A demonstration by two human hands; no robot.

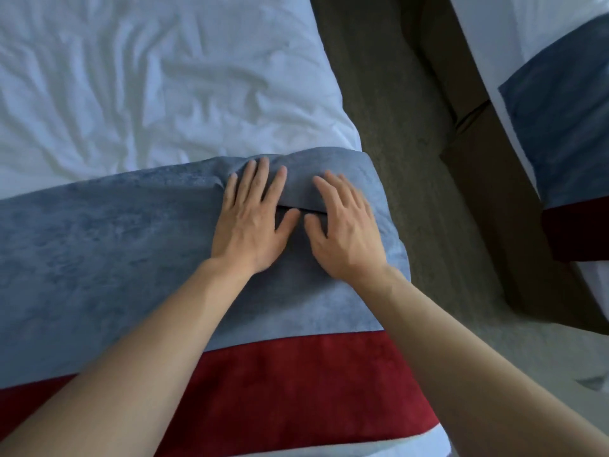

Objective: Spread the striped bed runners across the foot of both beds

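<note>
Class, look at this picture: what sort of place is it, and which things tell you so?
Probably a twin hotel room: two beds with white sheets, each with a matching blue-and-red striped runner and, and carpet between them.

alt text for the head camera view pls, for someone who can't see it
Seen from above, a person's left hand and right hand press flat, side by side, on a fold in the blue and red striped runner near the corner of a white bed. Across a carpeted gap, a second bed already wears a matching runner.
</note>
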